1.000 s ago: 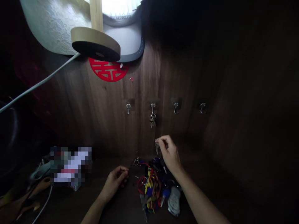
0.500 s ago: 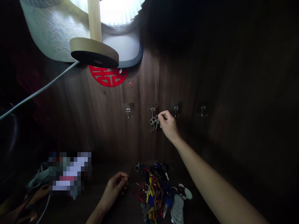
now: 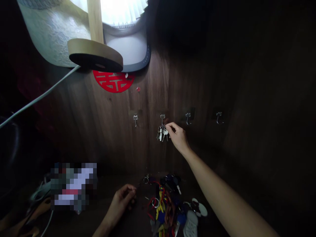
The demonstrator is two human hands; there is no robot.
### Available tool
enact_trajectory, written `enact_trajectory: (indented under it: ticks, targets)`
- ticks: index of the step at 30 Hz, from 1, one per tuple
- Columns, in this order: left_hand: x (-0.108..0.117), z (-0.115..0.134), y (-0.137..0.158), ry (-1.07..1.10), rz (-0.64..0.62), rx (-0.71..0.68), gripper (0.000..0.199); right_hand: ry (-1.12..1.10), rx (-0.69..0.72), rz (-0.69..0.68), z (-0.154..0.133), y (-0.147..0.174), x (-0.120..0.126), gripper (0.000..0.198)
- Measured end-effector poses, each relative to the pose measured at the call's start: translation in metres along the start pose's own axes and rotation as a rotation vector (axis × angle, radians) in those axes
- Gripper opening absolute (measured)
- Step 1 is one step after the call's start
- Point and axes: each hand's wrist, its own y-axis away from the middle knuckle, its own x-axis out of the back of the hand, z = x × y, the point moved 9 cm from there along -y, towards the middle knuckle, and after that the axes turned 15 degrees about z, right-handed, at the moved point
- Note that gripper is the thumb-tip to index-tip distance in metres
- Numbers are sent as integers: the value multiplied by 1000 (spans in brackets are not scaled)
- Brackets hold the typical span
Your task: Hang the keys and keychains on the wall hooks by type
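Because the right hand (image 3: 177, 135) pinches the key ring (image 3: 163, 127) up high, the silver keys (image 3: 165, 133) seem free to dangle under the metal hook (image 3: 162, 117) mid-frame, while the left hand (image 3: 122, 199) curls beside the key pile (image 3: 170, 208) at bottom middle, its grip too dark to tell.

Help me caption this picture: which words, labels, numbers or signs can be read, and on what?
"THE CURVE": pale cap; the word before it is unclear.
Brim edge: letters too small to read.
Red cutout: character-like sign, partly hidden, not fully readable.
Keys: no readable marks.
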Motion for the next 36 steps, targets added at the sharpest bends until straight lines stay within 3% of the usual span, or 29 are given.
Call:
enact_trajectory:
  ticks: [5, 11, 22, 29, 36]
  targets:
    - [2, -2, -1, -4, 19, 3, 45, -117, -126, -12, 19, 21, 0, 32]
    - [3, 2, 1, -18, 30, -3, 45, -107, -213, -96, 39, 56, 6, 38]
    - [2, 12, 8, -103, 27, -56, 41, -58, -343, -234, 57, 139, 42, 31]
    - [0, 13, 12, -204, 21, -111, 39, 34, -392, -275, 78, 183, 73, 27]
    - [-3, 15, 15, -305, 33, -176, 34, 132, -307, -238, 89, 198, 91, 24]
